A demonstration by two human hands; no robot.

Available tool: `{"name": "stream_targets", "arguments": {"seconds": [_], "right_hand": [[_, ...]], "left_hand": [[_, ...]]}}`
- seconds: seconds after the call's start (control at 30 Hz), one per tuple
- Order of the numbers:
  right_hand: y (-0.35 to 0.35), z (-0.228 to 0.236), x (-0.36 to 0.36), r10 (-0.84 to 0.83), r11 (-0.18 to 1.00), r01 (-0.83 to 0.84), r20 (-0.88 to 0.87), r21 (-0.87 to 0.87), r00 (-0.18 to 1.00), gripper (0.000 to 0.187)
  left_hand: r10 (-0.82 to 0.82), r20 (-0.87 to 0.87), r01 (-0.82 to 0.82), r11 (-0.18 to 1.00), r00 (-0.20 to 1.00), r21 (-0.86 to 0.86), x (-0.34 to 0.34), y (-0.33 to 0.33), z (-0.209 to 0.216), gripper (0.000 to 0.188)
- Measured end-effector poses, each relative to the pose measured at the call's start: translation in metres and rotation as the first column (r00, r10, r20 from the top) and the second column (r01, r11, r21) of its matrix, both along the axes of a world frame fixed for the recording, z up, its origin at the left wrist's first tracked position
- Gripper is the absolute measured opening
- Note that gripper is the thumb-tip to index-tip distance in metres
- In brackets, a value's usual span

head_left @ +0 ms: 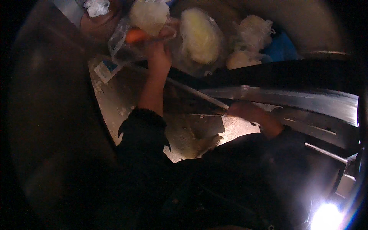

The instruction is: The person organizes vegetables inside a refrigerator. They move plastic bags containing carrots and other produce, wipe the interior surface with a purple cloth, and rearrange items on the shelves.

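My left hand (159, 51) reaches up among plastic bags at the top centre. Its fingers are blurred and partly hidden by clear film and a pale round bagged item (149, 17). Beside them, a bright orange thing (137, 35) shows in a clear plastic bag (119, 42); whether I grip it is unclear. My right hand (247, 112), lower and to the right, is curled at the end of a dark panel with a long pale edge (203, 95). Its fingertips are in shadow.
A yellowish bagged item (201, 36), pale bagged items (255, 32) and a blue bag (281, 48) sit along the top. A brown rounded container (100, 25) stands top left. A shiny metal edge (306, 101) crosses the right. A bright lamp (327, 217) glares lower right.
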State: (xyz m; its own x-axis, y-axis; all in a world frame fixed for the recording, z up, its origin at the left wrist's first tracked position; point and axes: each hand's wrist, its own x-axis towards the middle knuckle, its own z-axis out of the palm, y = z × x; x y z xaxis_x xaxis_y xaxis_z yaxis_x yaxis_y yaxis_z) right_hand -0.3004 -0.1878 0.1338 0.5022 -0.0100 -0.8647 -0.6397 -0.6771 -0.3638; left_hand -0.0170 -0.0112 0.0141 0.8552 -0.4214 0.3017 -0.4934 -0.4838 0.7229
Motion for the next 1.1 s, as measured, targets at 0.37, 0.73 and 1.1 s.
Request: {"name": "stream_targets", "arguments": {"seconds": [0.37,0.73,1.1], "right_hand": [[-0.025,-0.04,0.137,0.622,0.708,0.008,0.628,-0.706,0.467,0.077],[-0.117,-0.12,0.247,0.203,0.921,0.299,0.963,-0.249,0.177,0.09],[-0.135,-0.073,0.207,-0.047,0.992,0.124,0.834,-0.026,0.55,0.08]], "left_hand": [[0.123,0.278,-0.099,0.99,0.953,-0.098,-0.034,-0.017,-0.037,0.019],[0.096,0.271,-0.1,0.995,0.958,0.0,-0.037,-0.012,-0.051,0.022],[0.061,0.236,-0.053,0.998,0.97,-0.041,-0.029,-0.02,-0.05,0.022]]}}
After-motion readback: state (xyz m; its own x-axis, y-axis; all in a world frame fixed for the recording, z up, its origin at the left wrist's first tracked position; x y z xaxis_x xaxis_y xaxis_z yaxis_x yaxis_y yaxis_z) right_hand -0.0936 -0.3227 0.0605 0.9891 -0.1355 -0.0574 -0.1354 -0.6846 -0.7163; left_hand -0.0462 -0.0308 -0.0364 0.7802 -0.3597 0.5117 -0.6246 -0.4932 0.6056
